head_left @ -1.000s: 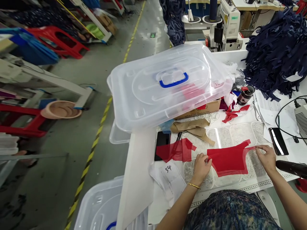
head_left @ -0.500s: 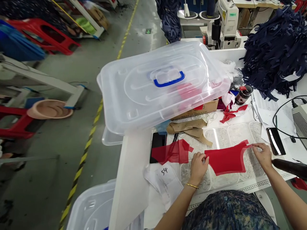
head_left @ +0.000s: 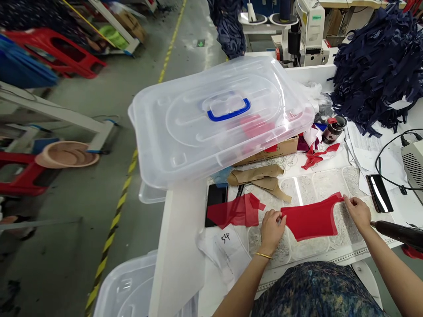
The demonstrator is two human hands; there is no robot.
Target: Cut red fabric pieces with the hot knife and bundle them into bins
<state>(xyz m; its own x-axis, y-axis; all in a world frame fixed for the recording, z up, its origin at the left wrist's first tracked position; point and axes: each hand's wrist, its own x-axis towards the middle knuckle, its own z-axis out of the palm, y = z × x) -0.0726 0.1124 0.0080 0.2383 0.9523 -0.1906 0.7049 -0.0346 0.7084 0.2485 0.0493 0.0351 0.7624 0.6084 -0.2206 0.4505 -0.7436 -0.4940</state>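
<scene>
My left hand (head_left: 271,231) and right hand (head_left: 358,213) pinch opposite edges of the red sheer panel (head_left: 310,218); a second panel (head_left: 234,211) lies untouched at nine o'clock.

A red sheer fabric panel (head_left: 309,222) with curved cut edges lies flat, its narrow tip pointing right, across a compartmented clear tray (head_left: 325,185).

The left hand (head_left: 272,231) and right hand (head_left: 357,213) pinch a red cloth piece (head_left: 309,220), I think; another thin red piece (head_left: 234,211) lies just left of it.
</scene>
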